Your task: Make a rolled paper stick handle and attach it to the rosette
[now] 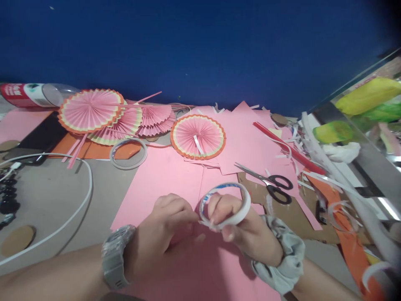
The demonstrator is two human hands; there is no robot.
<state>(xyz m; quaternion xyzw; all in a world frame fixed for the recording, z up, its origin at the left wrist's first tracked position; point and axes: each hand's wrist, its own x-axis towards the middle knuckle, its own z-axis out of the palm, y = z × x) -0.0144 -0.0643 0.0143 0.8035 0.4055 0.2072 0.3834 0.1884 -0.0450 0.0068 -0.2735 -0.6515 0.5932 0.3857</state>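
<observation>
My right hand (pixel 242 232) holds a white roll of tape (pixel 241 205) with fingers through its ring, low in the middle of the view. My left hand (pixel 166 228), a grey watch on its wrist, pinches at the roll's left edge with fingers closed. Both hands hover over a large pink paper sheet (pixel 163 179). A grey scrunchie sits on my right wrist.
Pleated pink paper fans (pixel 198 136) (pixel 90 110) lie behind, near a second tape ring (pixel 128 154). Black-handled scissors (pixel 269 184) rest at right on cardboard. Paper scraps and orange strips (pixel 347 234) clutter the right. A white cable (pixel 78 209) loops at left. A blue wall stands behind.
</observation>
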